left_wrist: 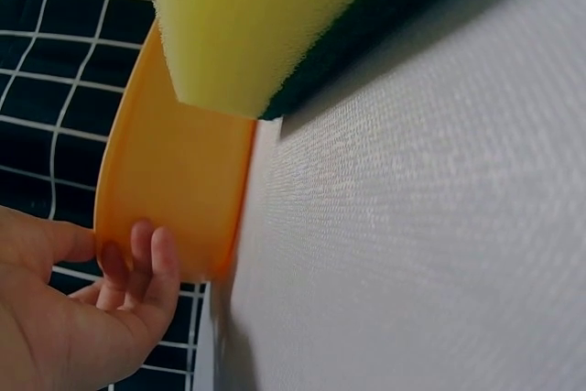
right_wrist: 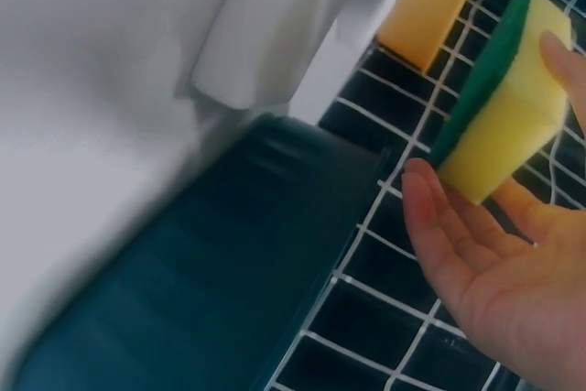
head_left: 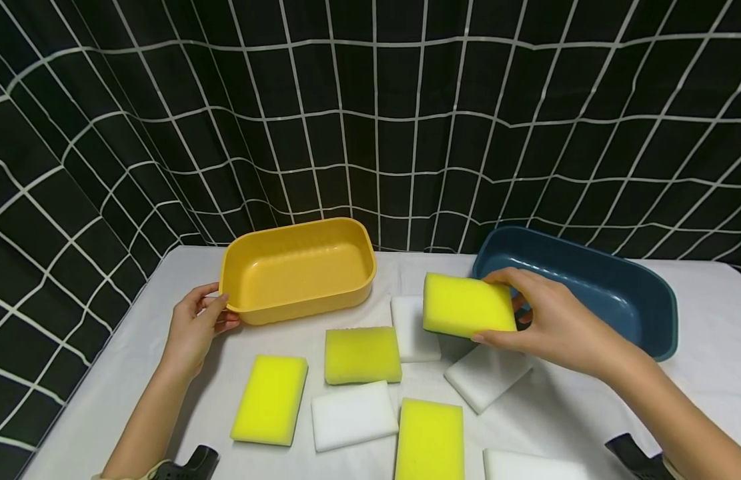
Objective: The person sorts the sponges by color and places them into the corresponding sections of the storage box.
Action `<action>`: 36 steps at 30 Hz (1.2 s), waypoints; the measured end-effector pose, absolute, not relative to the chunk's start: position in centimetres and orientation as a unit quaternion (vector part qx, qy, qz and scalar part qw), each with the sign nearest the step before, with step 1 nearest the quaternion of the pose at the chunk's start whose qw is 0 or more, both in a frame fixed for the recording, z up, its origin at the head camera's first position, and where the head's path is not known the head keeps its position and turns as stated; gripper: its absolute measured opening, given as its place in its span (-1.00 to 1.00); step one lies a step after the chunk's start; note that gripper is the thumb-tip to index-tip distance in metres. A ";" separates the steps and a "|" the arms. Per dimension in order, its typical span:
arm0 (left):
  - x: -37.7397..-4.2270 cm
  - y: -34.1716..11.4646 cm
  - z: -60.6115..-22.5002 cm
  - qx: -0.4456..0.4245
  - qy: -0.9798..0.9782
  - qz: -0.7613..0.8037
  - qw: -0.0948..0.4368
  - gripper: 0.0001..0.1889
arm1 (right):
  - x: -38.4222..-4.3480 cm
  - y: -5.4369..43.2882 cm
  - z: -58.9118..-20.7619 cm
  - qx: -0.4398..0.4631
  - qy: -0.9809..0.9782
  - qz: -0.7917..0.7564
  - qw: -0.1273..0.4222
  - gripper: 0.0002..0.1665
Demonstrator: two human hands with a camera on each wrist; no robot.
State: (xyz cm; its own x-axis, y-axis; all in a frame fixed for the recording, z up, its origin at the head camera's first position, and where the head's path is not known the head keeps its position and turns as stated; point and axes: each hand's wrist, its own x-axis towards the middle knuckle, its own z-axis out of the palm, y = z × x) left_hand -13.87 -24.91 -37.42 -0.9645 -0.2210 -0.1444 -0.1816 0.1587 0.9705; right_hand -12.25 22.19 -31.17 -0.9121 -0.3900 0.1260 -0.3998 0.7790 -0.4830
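Observation:
My right hand (head_left: 544,320) pinches a yellow sponge (head_left: 466,307) by its right end, thumb on the near side, and holds it above the table. In the right wrist view the green scouring layer (right_wrist: 490,75) of this sponge shows. At the left, my left hand (head_left: 196,327) holds the near-left corner of a yellow plastic tub (head_left: 310,307), its thumb at the rim. Nothing lies on the part of the tub's floor that I see. Just beyond the right hand stands a dark blue tub (head_left: 658,313), partly hidden by that hand.
More yellow sponges (head_left: 271,400) (head_left: 363,355) (head_left: 430,440) and several white foam blocks (head_left: 355,417) (head_left: 489,377) (head_left: 415,330) (head_left: 532,467) lie on the white tablecloth (head_left: 148,360). A black cloth with a white grid (head_left: 394,143) hangs behind and at the left.

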 end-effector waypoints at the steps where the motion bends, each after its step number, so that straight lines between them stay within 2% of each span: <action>1: -13.9 -24.9 -37.4 0.132 -0.761 -0.635 0.016 -0.47 | -12.3 22.0 -31.2 0.209 -0.943 0.259 0.009 -0.10; 36: -14.1 -25.1 -37.2 0.153 -0.751 -0.643 -0.017 -0.41 | -16.4 16.0 -29.2 0.232 -0.932 0.278 0.000 -0.15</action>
State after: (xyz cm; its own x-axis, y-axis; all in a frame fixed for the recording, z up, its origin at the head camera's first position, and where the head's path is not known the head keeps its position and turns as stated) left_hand -14.09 -25.13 -37.25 -0.9526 -0.2083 -0.2219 -0.2513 0.1275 0.9595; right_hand -16.43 16.04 -29.24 -0.8922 -0.4328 0.1289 -0.4328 0.7378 -0.5181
